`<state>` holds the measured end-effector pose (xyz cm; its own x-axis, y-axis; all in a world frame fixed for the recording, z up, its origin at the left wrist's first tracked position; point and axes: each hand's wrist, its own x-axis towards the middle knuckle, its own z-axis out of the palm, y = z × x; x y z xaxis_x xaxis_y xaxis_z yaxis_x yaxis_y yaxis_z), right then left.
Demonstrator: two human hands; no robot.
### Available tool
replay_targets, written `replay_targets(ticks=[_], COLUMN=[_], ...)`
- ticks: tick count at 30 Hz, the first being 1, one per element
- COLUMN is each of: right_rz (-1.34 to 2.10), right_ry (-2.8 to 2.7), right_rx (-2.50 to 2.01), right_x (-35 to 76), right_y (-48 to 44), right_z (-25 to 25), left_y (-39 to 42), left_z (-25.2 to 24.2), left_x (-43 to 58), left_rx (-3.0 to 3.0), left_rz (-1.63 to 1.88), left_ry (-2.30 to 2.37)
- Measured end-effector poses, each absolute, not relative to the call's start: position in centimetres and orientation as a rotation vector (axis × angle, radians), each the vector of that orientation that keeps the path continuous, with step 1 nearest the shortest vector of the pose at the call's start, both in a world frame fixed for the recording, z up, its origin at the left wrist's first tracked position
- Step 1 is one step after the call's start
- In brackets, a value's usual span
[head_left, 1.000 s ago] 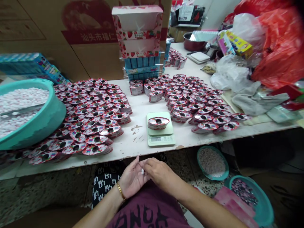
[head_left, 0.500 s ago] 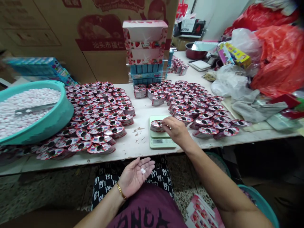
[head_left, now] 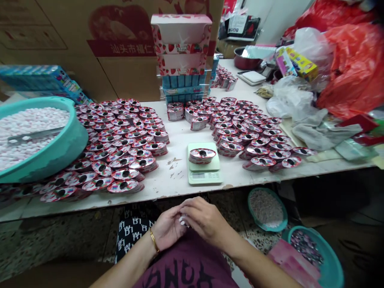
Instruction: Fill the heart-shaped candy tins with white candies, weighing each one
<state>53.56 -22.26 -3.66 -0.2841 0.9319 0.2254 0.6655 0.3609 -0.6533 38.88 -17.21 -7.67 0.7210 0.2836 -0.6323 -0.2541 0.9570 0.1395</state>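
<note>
My left hand (head_left: 168, 229) is cupped palm-up above my lap and holds a few small white candies (head_left: 182, 220). Over that palm, my right hand (head_left: 205, 221) has its fingers bent down against the candies and the left fingers; whatever is in its fingertips is hidden. Beyond the hands, a red-and-white oval packet (head_left: 202, 156) with a dark round hole in its top stands on a pale green digital scale (head_left: 205, 178) at the table's front edge. I cannot read its display.
Similar packets crowd the table on the left (head_left: 126, 174) and right (head_left: 255, 151). A turquoise basin of white candies (head_left: 78, 134), with a metal scoop (head_left: 36, 135), sits far left. Behind stand stacked strawberry-print boxes (head_left: 181, 35). Plastic bags (head_left: 351, 76) lie right; basins (head_left: 333, 256) rest below.
My right hand has left the packet on the scale and come down to my left palm. The left fingers, flat before, are now curled. The packet remains on the scale.
</note>
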Motion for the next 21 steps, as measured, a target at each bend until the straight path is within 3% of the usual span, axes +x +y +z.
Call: replay_targets(ticks=[9,21], right_rz=[0.016,0.163], right_ry=[-1.570,-1.660], right_rx=[-1.747,-1.628], right_x=[63.2,64.7], right_y=[-18.3,-13.7], right_z=[-3.4,-4.2], left_y=[-16.9,-16.0], left_z=[-7.3,-8.0], left_x=[38.4,38.7], left_rx=[0.241,0.308], left_rz=[0.315,0.315], left_ry=[0.814,0.917])
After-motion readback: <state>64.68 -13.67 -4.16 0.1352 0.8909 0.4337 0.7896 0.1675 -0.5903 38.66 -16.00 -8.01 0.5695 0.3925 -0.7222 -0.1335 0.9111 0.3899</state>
